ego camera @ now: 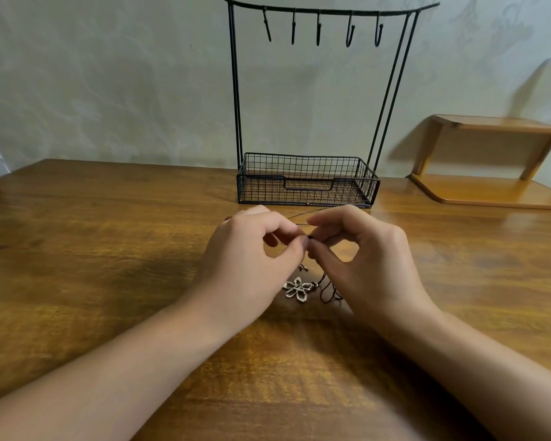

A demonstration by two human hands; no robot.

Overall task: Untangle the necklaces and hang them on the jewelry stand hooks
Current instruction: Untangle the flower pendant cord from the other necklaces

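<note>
A black wire jewelry stand (236, 90) rises at the back of the table, with several bare hooks (318, 28) on its top bar and a mesh basket (306, 179) at its base. In front of it my left hand (248, 262) and my right hand (366, 259) meet fingertip to fingertip, each pinching a thin dark necklace cord (309, 238). A silver flower pendant (297, 289) lies on the wood just below them, and a dark cord loop (326, 292) hangs beside it. A thin strand (303, 214) runs out behind the fingers. How many necklaces are tangled is unclear.
The wooden table (109, 249) spreads wide to the left and right of my hands. A small light-wood shelf (490, 160) stands at the back right against the pale wall.
</note>
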